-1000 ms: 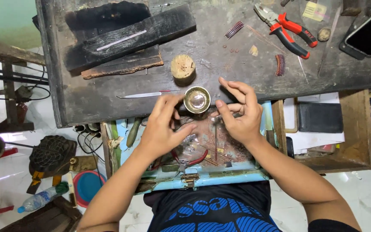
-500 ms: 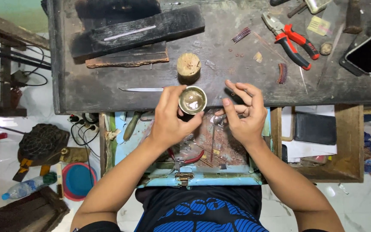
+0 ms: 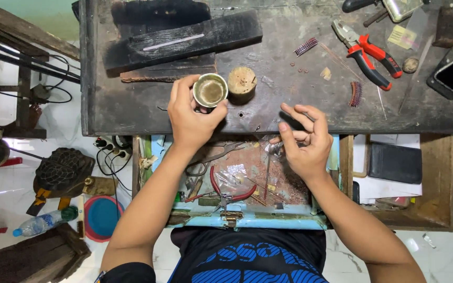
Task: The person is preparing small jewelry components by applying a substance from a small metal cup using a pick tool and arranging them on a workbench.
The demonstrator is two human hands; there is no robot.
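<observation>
At the front edge of the dark workbench (image 3: 132, 112), the left hand (image 3: 191, 116) is gripping a small metal cup (image 3: 210, 90) beside a wooden stump (image 3: 242, 82). The right hand (image 3: 305, 141) is pinching something tiny over the open drawer (image 3: 247, 217). Placing that piece likely calls for steady, fine fingertip control.

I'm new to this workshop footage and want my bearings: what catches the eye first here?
The left hand holding a small metal cup over the dark workbench, beside a round wooden block. The right hand hovers above the open drawer; red-handled pliers lie upper right.
</observation>
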